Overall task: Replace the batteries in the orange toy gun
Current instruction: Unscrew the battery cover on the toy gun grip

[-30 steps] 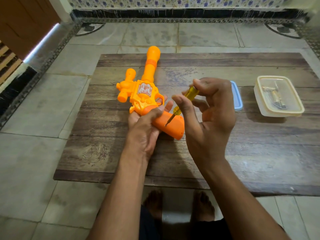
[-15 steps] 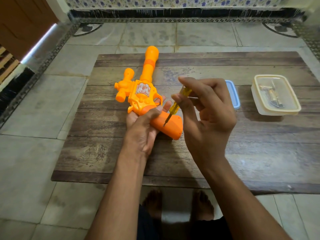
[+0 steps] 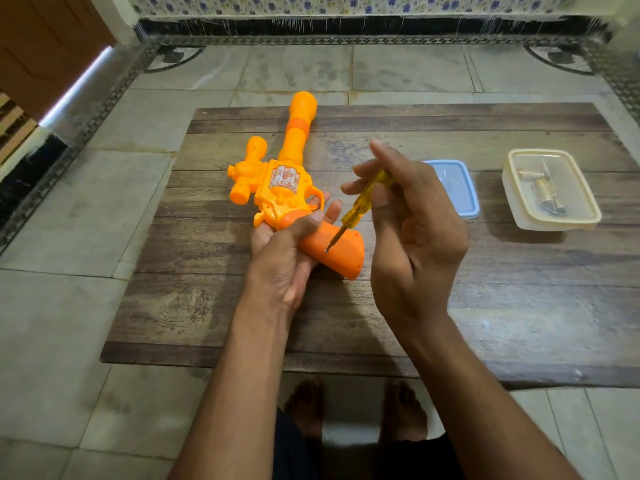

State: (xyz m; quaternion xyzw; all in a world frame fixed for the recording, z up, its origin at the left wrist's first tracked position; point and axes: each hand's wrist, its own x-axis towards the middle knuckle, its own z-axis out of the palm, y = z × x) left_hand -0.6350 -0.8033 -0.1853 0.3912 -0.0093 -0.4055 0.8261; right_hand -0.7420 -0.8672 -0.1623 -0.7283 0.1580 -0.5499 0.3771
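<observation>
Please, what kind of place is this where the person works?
Probably a room in a home, not a workshop: a low wooden table stands on a tiled floor, a floral-patterned wall runs behind it, and the person's bare feet show below.

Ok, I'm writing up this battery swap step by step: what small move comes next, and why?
Probably twist the yellow screwdriver to loosen the screw. Its tip already sits on the screw in the toy gun's handle, the right hand pinches the tool, and the left hand holds the gun steady on the table.

screwdriver (image 3: 360,202) tip now down on the toy gun (image 3: 332,251) grip screw
</observation>
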